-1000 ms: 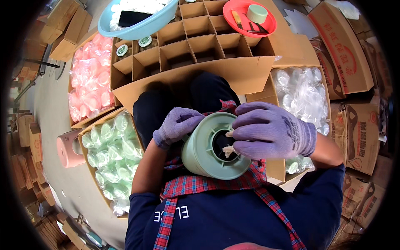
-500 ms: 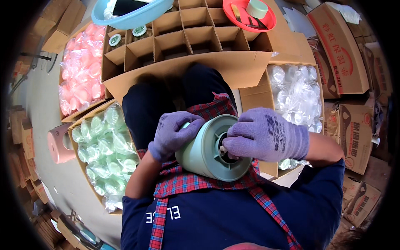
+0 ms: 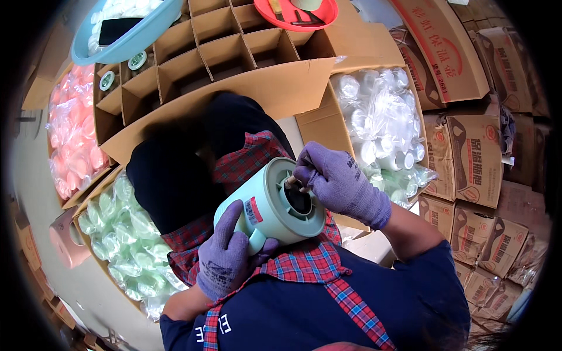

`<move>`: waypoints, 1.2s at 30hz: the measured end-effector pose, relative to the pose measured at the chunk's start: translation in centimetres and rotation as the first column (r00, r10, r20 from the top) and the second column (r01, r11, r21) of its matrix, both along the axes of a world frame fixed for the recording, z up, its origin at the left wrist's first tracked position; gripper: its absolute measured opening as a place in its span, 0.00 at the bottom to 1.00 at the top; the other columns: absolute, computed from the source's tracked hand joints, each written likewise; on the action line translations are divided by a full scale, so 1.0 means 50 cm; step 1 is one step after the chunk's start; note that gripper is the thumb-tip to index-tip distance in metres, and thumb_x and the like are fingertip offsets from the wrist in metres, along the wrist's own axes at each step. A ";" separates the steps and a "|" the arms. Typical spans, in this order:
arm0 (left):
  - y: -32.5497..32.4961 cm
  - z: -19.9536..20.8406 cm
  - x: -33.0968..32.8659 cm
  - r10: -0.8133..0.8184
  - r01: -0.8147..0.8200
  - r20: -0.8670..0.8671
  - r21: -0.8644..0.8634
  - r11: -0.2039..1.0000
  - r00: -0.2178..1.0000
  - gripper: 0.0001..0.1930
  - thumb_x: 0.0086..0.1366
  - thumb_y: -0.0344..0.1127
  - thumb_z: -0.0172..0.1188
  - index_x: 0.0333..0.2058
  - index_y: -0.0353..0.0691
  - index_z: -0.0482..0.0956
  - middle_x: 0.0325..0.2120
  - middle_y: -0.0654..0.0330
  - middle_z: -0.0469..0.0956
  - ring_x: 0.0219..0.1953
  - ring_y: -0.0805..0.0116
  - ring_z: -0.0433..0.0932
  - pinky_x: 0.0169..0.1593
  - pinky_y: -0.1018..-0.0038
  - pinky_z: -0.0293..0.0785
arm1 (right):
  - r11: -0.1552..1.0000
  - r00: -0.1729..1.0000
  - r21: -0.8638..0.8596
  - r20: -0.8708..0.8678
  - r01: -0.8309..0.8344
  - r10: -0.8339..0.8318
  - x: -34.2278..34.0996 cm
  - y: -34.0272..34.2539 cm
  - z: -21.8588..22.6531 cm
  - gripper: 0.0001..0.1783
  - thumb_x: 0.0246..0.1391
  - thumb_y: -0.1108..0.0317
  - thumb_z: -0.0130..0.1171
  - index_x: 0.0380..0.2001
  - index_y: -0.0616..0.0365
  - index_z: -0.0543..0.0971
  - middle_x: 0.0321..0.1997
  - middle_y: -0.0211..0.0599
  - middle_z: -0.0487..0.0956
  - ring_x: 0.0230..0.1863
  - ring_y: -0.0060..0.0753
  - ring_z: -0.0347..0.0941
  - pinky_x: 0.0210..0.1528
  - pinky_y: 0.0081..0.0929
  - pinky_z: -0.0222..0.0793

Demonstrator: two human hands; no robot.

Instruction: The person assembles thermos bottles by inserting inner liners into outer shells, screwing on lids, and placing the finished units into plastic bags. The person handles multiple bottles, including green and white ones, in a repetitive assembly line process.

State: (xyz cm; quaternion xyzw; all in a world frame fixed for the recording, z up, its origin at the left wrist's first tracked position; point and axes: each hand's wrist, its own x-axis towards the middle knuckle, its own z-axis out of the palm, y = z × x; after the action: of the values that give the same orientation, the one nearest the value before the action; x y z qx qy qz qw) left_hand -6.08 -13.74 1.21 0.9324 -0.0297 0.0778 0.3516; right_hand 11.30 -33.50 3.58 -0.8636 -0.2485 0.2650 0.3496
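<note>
A mint-green thermos jug (image 3: 257,213) lies tilted across my lap, its ribbed base ring facing up and to the right. Around its handle and side, my purple-gloved left hand (image 3: 225,257) is closed, index finger stretched along the body beside a red-and-white label. In the middle of the base is a round dark opening (image 3: 298,200). My gloved right hand (image 3: 336,175) bends its fingers down to the rim of that opening, closed in a pinch. Small pale tips show at its fingers; whether they are bare fingertips or a held piece, I cannot tell.
Ahead stands a divided carton (image 3: 205,58) with two green-lidded items in its cells. On it rest a blue basin (image 3: 123,38) and a red basin (image 3: 328,14) with tools. Bagged pink (image 3: 76,134), green (image 3: 129,234) and clear parts (image 3: 380,111) flank me. Stacked cartons (image 3: 474,152) stand right.
The jug has turned, bringing its handle and label into view. My left hand has shifted from its upper side down to the handle. My right hand has lifted slightly, and the whole view has swung.
</note>
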 end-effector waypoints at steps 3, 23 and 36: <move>-0.002 -0.001 0.005 0.032 -0.032 -0.003 -0.047 0.998 0.999 0.27 0.53 0.51 0.76 0.24 0.34 0.70 0.52 0.39 0.76 0.34 0.45 0.85 0.31 0.63 0.84 | 0.994 0.995 0.044 0.002 -0.104 0.104 0.021 0.002 0.005 0.07 0.62 0.68 0.59 0.36 0.60 0.74 0.29 0.47 0.80 0.32 0.45 0.81 0.34 0.38 0.74; 0.155 -0.095 0.011 0.387 -0.559 -0.411 -0.687 0.464 0.826 0.16 0.64 0.24 0.57 0.51 0.30 0.74 0.52 0.50 0.78 0.50 0.69 0.76 0.52 0.72 0.74 | 0.991 0.765 0.134 0.637 0.009 -0.093 0.650 0.159 -0.177 0.15 0.58 0.61 0.60 0.43 0.58 0.78 0.39 0.52 0.81 0.45 0.56 0.78 0.48 0.47 0.74; 0.181 -0.124 0.030 0.282 -0.376 -0.266 -0.789 0.486 0.922 0.11 0.53 0.25 0.62 0.36 0.32 0.76 0.49 0.47 0.79 0.47 0.65 0.77 0.54 0.68 0.73 | 0.649 0.650 -0.754 0.442 -0.103 0.618 0.747 0.140 -0.172 0.15 0.47 0.65 0.63 0.37 0.62 0.85 0.43 0.50 0.83 0.47 0.51 0.81 0.51 0.40 0.77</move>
State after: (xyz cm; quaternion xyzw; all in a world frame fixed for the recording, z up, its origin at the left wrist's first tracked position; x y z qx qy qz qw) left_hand -4.60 -4.68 -5.00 0.6468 0.2070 0.1012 0.7271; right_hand 48.67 -26.51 -5.03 -0.8873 -0.4238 0.0768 -0.1648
